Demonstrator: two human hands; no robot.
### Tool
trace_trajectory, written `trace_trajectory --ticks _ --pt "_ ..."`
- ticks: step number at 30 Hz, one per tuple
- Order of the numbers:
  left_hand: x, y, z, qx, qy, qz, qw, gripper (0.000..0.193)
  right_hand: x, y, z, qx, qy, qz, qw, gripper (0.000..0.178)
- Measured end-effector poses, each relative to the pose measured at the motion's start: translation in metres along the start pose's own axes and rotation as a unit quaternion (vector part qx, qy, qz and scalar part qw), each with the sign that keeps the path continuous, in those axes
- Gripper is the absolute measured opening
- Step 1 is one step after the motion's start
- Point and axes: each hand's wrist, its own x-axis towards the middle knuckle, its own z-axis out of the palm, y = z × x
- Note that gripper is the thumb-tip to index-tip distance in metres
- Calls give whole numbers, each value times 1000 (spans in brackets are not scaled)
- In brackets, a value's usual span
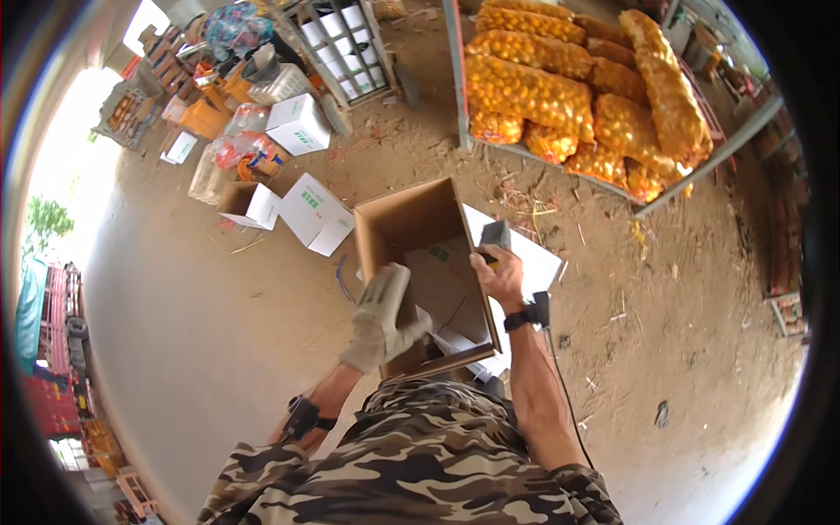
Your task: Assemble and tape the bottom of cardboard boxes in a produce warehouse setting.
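The box [407, 214] stands at frame centre, long axis running up-frame, between the left hand [381, 317], thumb and fingers apart at its left side, and the right hand [501, 277], fingers clamped on a tool [496, 234] at its right side.

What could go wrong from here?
The ungloved right hand grips a grey tool near the open box's right edge; a slip might scrape its fingers or mark the box. The dark cord beside the right forearm could snag.
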Motion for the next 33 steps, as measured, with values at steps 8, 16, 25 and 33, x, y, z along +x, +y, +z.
trace_trajectory --ticks 8,16,25,33 --pt "-7 31 44 -119 -627 -21 770 61 -16 8 -13 0 9 18 1000 38" --pt "10 -44 158 -48 -589 -33 806 64 -17 -13 -5 12 46 18 999 38" --pt "76 -24 112 -29 14 2 999 74 -24 -7 -2 15 64 39 997 36" --pt "161 -94 101 14 6 19 1000 26 -17 -9 4 -46 76 11 996 39"
